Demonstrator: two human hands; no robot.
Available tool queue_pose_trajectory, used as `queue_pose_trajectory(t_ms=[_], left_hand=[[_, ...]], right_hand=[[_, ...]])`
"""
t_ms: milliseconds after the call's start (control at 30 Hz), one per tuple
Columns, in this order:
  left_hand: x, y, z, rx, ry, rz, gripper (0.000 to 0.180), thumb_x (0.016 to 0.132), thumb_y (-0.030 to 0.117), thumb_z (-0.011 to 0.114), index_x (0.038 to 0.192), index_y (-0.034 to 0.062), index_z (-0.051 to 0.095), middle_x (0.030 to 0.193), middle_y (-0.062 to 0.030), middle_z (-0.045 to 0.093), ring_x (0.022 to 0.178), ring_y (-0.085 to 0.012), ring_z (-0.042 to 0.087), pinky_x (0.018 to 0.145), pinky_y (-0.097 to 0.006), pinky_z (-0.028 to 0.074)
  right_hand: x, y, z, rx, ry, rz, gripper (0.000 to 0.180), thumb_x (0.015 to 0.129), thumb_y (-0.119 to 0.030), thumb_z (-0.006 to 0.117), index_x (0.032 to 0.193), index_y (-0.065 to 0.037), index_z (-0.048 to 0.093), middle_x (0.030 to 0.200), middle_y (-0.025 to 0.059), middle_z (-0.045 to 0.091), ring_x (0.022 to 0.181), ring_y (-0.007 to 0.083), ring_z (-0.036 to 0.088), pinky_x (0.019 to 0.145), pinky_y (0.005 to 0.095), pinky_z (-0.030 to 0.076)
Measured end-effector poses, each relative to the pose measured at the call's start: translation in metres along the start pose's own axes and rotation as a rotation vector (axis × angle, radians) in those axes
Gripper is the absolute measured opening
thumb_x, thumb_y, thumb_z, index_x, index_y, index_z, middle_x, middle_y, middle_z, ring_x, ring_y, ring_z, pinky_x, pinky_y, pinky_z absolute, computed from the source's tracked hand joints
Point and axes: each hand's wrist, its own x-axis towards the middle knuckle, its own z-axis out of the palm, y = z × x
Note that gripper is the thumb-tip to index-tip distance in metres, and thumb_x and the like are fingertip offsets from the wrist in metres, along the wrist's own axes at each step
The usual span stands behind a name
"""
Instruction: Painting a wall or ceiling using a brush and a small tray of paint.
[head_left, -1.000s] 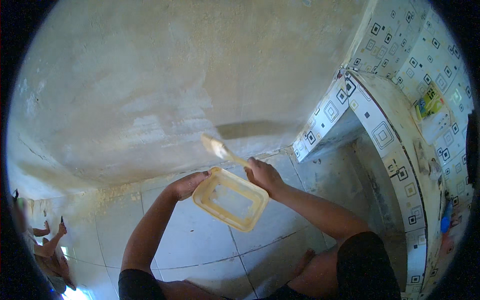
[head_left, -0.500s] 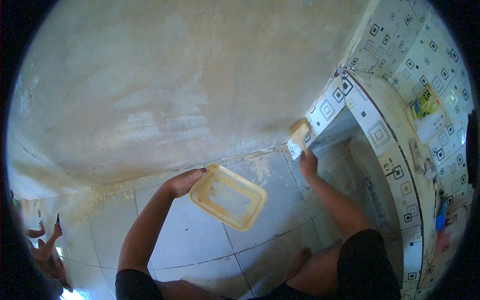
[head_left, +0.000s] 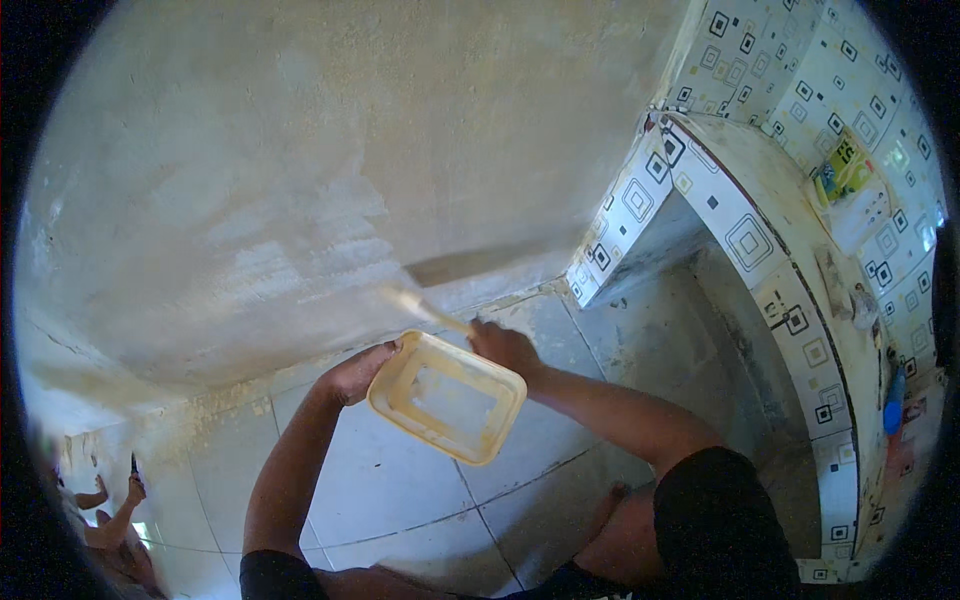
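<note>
My left hand grips the upper left rim of a shallow, pale yellow plastic container, tilted so that its inside faces me. A whitish residue lines its bottom and walls. My right hand is closed round the handle of a paintbrush, just beyond the container's far right corner. Its bristle end, smeared by motion, points left at the low part of the plastered wall. Pale, streaky patches mark the wall to the left of the brush.
On the right stands a curved ledge faced with square-patterned tiles, with a recess beneath. A yellow-green packet and a blue bottle are on that side. Grey tiles cover the floor. Another person at far left holds a dark-tipped tool.
My right hand has swung the brush left, from the tiled corner to the wall behind the container. The container has shifted slightly left in my left hand, and the view has turned a little.
</note>
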Motion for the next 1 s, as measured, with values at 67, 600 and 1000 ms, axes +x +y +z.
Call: queue_pose_trajectory(t_ms=[67, 600, 1000], left_hand=[[-0.002, 0.007, 0.003, 0.076, -0.012, 0.048, 0.052, 0.087, 0.044, 0.042, 0.116, 0.0011, 0.046, 0.104, -0.007, 0.054, 0.093, -0.0137, 0.052, 0.083, -0.029, 0.042], [-0.003, 0.005, -0.01, -0.075, -0.009, 0.114, 0.046, 0.086, 0.042, 0.048, 0.111, 0.003, 0.05, 0.1, -0.0049, 0.055, 0.09, -0.0113, 0.052, 0.079, -0.028, 0.044], [0.004, 0.004, -0.01, 0.049, -0.005, 0.068, 0.059, 0.083, 0.053, 0.047, 0.114, 0.0021, 0.048, 0.101, -0.0064, 0.055, 0.089, -0.0135, 0.053, 0.078, -0.029, 0.045]], right_hand=[[0.011, 0.04, -0.002, 0.012, 0.201, 0.114, 0.021, 0.085, -0.021, 0.047, 0.088, -0.001, 0.052, 0.068, 0.0142, 0.058, 0.059, 0.0283, 0.059, 0.051, 0.0392, 0.049], [-0.021, 0.152, -0.008, -0.035, 0.552, 0.701, 0.021, 0.085, -0.019, 0.047, 0.082, 0.002, 0.051, 0.07, 0.0222, 0.058, 0.069, 0.0386, 0.058, 0.06, 0.046, 0.046], [-0.009, 0.043, -0.022, 0.243, 0.398, 0.452, 0.015, 0.082, -0.014, 0.051, 0.08, 0.001, 0.047, 0.062, 0.0202, 0.055, 0.06, 0.038, 0.056, 0.054, 0.0453, 0.044]])
